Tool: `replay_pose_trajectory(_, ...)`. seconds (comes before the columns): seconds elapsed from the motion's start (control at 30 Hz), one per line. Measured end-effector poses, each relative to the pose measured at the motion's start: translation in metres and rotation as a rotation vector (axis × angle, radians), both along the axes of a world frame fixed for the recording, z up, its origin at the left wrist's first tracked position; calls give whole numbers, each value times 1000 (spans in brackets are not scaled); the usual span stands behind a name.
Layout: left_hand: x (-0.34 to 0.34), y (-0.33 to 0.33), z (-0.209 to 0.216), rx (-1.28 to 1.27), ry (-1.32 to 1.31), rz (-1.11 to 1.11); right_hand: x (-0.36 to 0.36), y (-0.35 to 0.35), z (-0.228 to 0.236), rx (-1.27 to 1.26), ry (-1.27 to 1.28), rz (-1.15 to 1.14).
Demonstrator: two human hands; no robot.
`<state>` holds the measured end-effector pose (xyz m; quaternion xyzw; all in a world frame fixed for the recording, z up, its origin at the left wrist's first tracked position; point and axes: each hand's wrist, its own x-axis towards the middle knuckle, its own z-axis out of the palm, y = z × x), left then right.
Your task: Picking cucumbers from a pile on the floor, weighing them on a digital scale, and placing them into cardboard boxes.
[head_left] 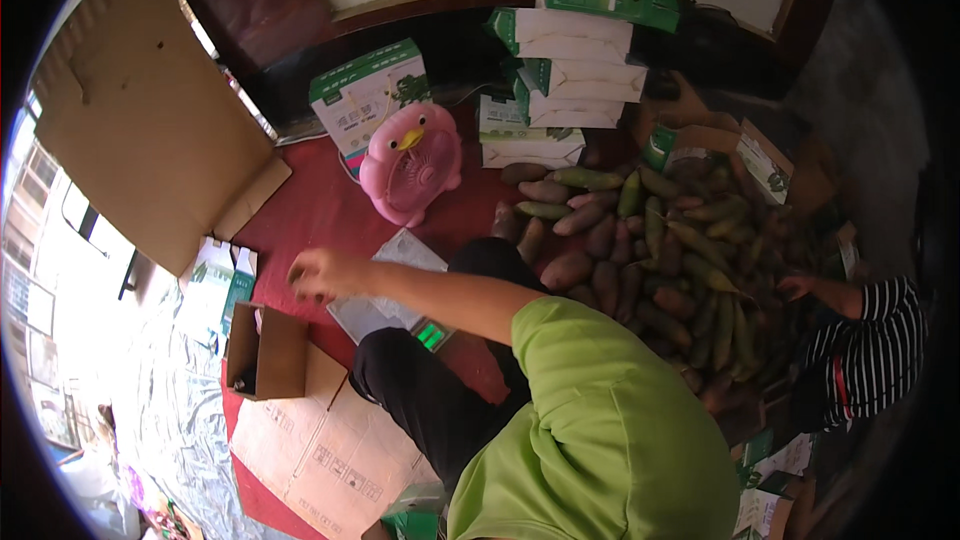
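Note:
My right hand (322, 275) reaches out to the left, its fingers loosely bent and apart, with nothing seen in them. Its bare forearm passes over a flat metal scale (350, 318) with a lit green display (431, 335), standing on the red floor covering between my hand and my knees. Below the hand is a small open brown cardboard box (280, 352). My left hand is out of sight. To the right lies a big heap of long green and purplish-red root vegetables (605, 285), which look like radishes.
A co-worker's hand (797, 286) is at the heap's right edge. White-and-green cartons (580, 80) are stacked behind it. A pink plastic item with a duck face (410, 165) leans on another carton (345, 90). Cardboard (150, 110) stands at left; a flattened sheet (330, 455) lies in front.

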<state>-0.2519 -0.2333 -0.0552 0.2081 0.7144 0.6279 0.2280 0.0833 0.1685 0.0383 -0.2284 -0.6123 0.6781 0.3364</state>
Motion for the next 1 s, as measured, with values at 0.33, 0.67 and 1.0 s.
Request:
replay_pose_trajectory(0.33,123,189,64,79,237,-268,268,80,-56,-176,-109,-749)
replay_pose_trajectory(0.67,298,357,54,63,59,-918,463,113,-56,-305,-171,-1177)
replay_pose_trajectory(1.0,280,377,-11,-457,166,-980,575,176,28,-59,-115,-1591)
